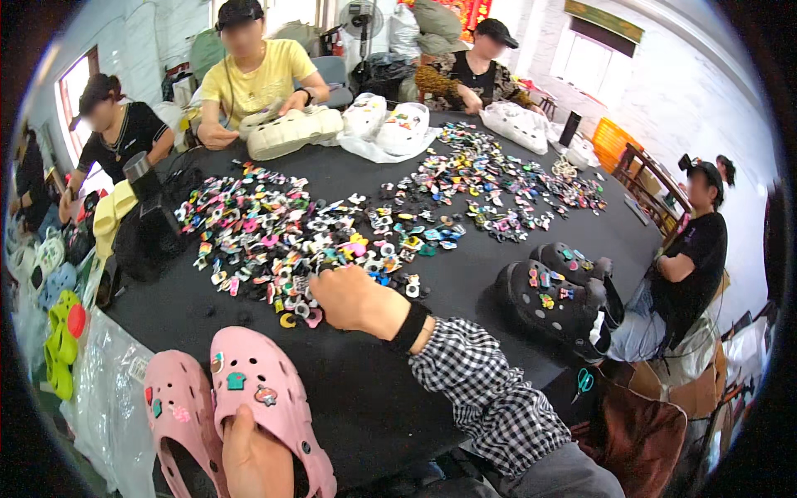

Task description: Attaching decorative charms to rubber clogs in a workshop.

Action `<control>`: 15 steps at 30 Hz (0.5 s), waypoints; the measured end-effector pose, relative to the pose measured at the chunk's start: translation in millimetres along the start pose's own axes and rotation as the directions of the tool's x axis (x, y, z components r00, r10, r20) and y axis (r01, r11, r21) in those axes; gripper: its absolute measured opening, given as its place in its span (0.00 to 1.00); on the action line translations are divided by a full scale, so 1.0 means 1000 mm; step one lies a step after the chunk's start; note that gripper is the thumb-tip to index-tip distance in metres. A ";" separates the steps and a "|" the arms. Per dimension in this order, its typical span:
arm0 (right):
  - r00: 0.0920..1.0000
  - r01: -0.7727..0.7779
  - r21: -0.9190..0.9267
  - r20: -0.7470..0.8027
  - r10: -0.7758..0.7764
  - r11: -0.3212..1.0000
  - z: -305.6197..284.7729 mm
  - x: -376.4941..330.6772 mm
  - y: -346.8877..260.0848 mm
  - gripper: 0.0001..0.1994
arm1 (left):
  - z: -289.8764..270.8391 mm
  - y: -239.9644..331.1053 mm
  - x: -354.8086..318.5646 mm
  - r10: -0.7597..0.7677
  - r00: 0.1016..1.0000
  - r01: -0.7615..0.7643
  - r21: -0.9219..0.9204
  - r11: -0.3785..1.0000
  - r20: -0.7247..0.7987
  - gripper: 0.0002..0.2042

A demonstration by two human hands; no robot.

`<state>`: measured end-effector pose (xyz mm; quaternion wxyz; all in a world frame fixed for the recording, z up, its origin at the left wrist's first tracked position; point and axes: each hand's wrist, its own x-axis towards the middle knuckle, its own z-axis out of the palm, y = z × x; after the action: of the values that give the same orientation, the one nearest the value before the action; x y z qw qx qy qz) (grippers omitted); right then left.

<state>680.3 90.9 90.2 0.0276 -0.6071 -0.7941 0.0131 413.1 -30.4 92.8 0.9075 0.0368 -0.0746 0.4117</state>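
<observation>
A pink clog point(274, 357) with several charms on its toe is held by my left hand point(253, 456), whose fingers reach into the shoe opening. Beside it on the left lies a matching pink clog point(174, 382), also fitted with charms. My right hand point(353, 300), with a black wristband and a checked sleeve, is at the near edge of a wide pile of small colourful shoe charms point(257, 220). Its fingers are bent down into the pile. The fingertips are hidden, so whatever they pinch cannot be made out.
Black clogs with charms point(548, 303) stand on the black table point(398, 382) at right, near teal scissors point(584, 383). A second charm heap point(490, 178) lies farther back. Opposite, people handle cream clogs point(295, 133) and bagged white clogs point(515, 124). Green clogs point(60, 344) sit at left.
</observation>
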 end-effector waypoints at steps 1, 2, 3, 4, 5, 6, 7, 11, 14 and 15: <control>1.000 0.003 0.006 -0.013 -0.003 1.000 -0.002 -0.002 0.000 0.13 | -0.007 0.007 -0.006 -0.019 1.000 0.019 -0.003 1.000 0.006 0.14; 0.999 0.023 0.022 -0.049 -0.022 0.999 -0.005 -0.004 0.001 0.12 | -0.009 0.011 -0.009 -0.008 0.998 0.019 0.212 0.977 -0.057 0.15; 0.995 0.046 0.038 -0.085 -0.042 0.998 -0.008 -0.007 0.001 0.11 | -0.011 0.015 -0.012 0.019 0.994 0.030 0.419 0.908 -0.111 0.15; 0.995 0.045 0.065 -0.092 -0.039 0.997 -0.006 -0.007 0.003 0.11 | 0.039 -0.011 0.012 0.246 0.786 0.056 0.460 0.886 -0.568 0.15; 0.993 0.059 0.099 -0.105 -0.049 0.993 -0.004 -0.008 0.007 0.11 | 0.033 -0.009 0.013 0.229 0.787 0.071 0.453 0.889 -0.573 0.15; 0.989 0.084 0.104 -0.132 -0.070 0.991 -0.005 -0.007 0.008 0.10 | 0.033 -0.006 0.008 0.229 0.841 0.051 0.493 0.869 -0.490 0.16; 0.983 0.109 0.108 -0.158 -0.091 0.988 -0.005 -0.006 0.009 0.10 | 0.031 -0.002 0.002 0.223 0.887 0.028 0.529 0.848 -0.404 0.17; 0.992 0.081 0.111 -0.104 -0.069 0.991 -0.007 0.000 0.014 0.09 | 0.021 0.007 -0.007 0.156 0.944 0.010 0.495 0.869 -0.292 0.17; 0.988 0.070 0.098 -0.145 -0.056 0.993 -0.008 0.001 0.020 0.09 | 0.015 0.011 -0.007 0.119 0.961 0.017 0.481 0.876 -0.250 0.17; 0.981 0.069 0.097 -0.190 -0.049 0.993 -0.009 0.002 0.022 0.09 | 0.013 0.011 -0.007 0.118 0.961 0.017 0.480 0.877 -0.250 0.17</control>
<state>702.0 98.3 97.9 0.1337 -0.5796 -0.8039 -0.0040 399.1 -30.3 104.1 0.8605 0.2008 0.1534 0.4423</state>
